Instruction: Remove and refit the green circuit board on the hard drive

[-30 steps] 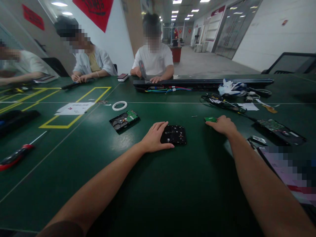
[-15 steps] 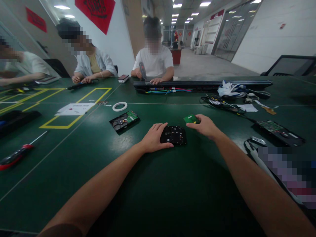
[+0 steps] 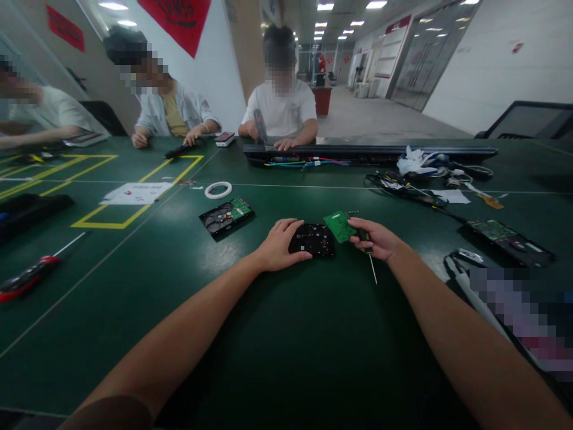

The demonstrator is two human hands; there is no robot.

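Near the middle of the green table, my left hand (image 3: 283, 246) grips the left side of a black hard drive (image 3: 317, 240), its thumb along the near edge and its fingers along the far edge. To the right, my right hand (image 3: 375, 237) is closed on a green circuit board (image 3: 339, 226) and a small screwdriver (image 3: 371, 260), whose thin shaft points toward me. The board is beside the drive's right end, tilted. Another hard drive (image 3: 227, 218) with a green board lies to the left.
A red and black screwdriver (image 3: 27, 278) lies at the left. Behind the drives are a white tape ring (image 3: 218, 190), paper (image 3: 136, 193) and a long black panel (image 3: 371, 153). Cables (image 3: 405, 190) and another drive (image 3: 508, 240) lie right. Three people sit across the table.
The green board has turned and come slightly nearer in my right hand, and the screwdriver's shaft now shows below it. My left hand stays on the drive. A person's black tool has shifted right.
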